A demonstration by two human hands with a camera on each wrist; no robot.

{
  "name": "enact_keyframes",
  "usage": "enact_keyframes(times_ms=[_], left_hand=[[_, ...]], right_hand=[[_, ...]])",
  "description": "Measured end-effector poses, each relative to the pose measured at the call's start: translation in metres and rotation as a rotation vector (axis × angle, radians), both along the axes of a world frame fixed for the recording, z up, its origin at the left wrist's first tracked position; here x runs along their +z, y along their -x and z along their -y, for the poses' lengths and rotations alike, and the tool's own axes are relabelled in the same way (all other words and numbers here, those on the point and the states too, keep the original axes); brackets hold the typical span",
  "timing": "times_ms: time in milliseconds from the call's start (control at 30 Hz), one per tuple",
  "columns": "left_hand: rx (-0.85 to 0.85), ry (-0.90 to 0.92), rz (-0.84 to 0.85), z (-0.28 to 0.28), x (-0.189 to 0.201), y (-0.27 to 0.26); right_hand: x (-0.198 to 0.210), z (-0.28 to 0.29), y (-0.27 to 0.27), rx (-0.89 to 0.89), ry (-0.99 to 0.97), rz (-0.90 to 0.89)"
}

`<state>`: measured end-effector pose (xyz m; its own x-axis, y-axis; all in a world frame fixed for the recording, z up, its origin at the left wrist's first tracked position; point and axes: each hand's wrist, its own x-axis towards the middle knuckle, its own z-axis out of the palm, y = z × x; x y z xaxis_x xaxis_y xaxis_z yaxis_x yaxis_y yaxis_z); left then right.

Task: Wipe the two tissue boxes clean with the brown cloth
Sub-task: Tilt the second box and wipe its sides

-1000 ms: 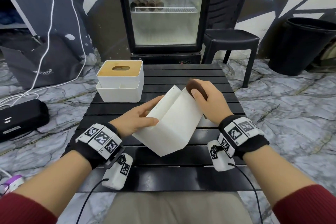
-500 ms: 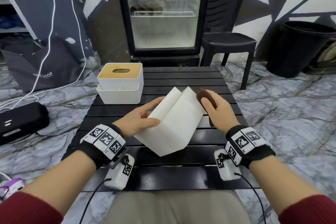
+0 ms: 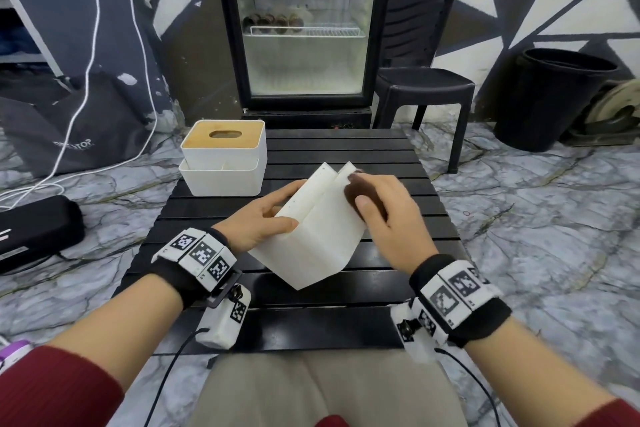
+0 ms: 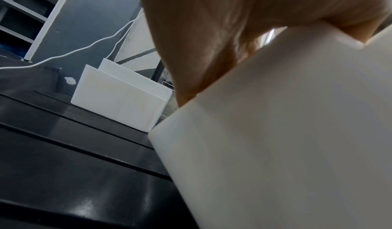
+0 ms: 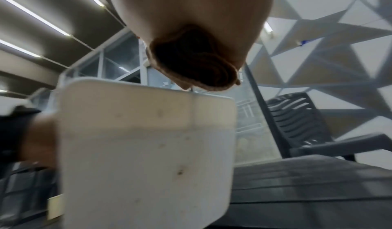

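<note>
A white tissue box [image 3: 313,239] stands tipped on the black slatted table [image 3: 311,326], its underside toward me. My left hand [image 3: 266,218] grips its left edge, thumb on the near face; the left wrist view shows the box [image 4: 286,132] filling the right half. My right hand [image 3: 384,211] holds the bunched brown cloth [image 3: 360,194] against the box's upper right side. In the right wrist view the cloth [image 5: 191,61] bulges from my palm above the speckled white box [image 5: 144,148]. The second tissue box [image 3: 225,163], white with a wooden lid, sits at the table's back left.
A glass-door fridge [image 3: 304,28] stands behind the table, with a black plastic chair [image 3: 422,80] to its right and a black bin [image 3: 554,97] further right. A black case [image 3: 34,232] and white cables [image 3: 83,80] lie on the marble floor to the left.
My right hand has slid the brown cloth leftward onto the upper right face of the held box. The left hand keeps its grip and the box stays tipped.
</note>
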<state>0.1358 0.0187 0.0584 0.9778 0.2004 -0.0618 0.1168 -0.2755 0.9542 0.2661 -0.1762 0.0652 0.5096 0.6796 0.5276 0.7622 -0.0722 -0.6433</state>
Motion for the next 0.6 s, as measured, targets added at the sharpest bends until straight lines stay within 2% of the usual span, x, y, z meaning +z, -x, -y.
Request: enact_keyframes(times_ms=[133,300,600], left_hand=[[0.021,0.002,0.011,0.001,0.000,0.000],[0.054,-0.022,0.013,-0.003,-0.004,0.002],[0.026,0.000,-0.002,-0.005,-0.002,0.001]], right_hand=[[0.004,-0.008,0.034,0.108,0.060,0.120],[-0.007,-0.014,0.055,0.016,0.053,0.283],[-0.010,-0.022,0.029,-0.003,0.052,0.232]])
